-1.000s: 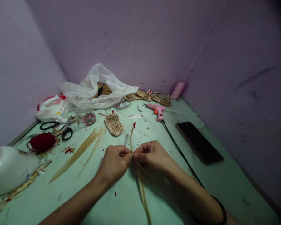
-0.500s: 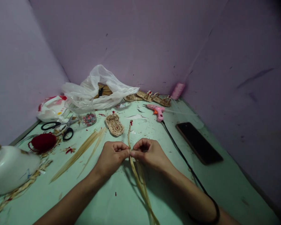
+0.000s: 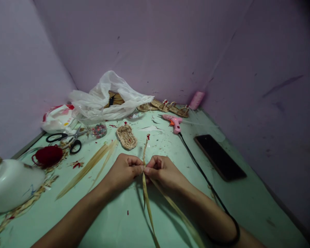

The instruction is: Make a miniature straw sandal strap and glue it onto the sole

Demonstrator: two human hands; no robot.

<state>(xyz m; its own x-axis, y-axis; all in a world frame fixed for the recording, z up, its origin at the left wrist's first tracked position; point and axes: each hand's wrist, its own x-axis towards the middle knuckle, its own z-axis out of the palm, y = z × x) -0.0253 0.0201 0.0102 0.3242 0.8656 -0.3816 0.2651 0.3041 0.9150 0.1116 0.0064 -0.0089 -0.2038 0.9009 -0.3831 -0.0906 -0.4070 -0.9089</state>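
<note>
Both hands meet at the front middle of the table, pinching a thin braid point(image 3: 145, 151) of straw-coloured fibre. Its finished end points away from me and is tied with red yarn point(image 3: 148, 136). My left hand point(image 3: 127, 170) closes thumb and forefinger on the braid from the left. From the right, my right hand point(image 3: 164, 171) pinches the same spot, fingers curled. Loose fibre strips point(image 3: 148, 206) hang toward me below the fingers, one slanting under the right forearm. The exact crossing of the strands is hidden by the fingertips. Beyond the hands lies a coiled woven sole point(image 3: 126, 137).
A pink glue gun point(image 3: 173, 122) with a black cord and a phone point(image 3: 219, 157) lie right. Left are loose fibre strips point(image 3: 86, 171), scissors point(image 3: 73, 139), red yarn ball point(image 3: 47, 156), a bead container point(image 3: 98, 130) and a white container point(image 3: 14, 186). A plastic bag point(image 3: 113, 98) lies behind.
The loose strips have spread apart, one swinging right beneath my right forearm. The braid's tied tip has tilted slightly right. Both hands keep pinching at nearly the same place.
</note>
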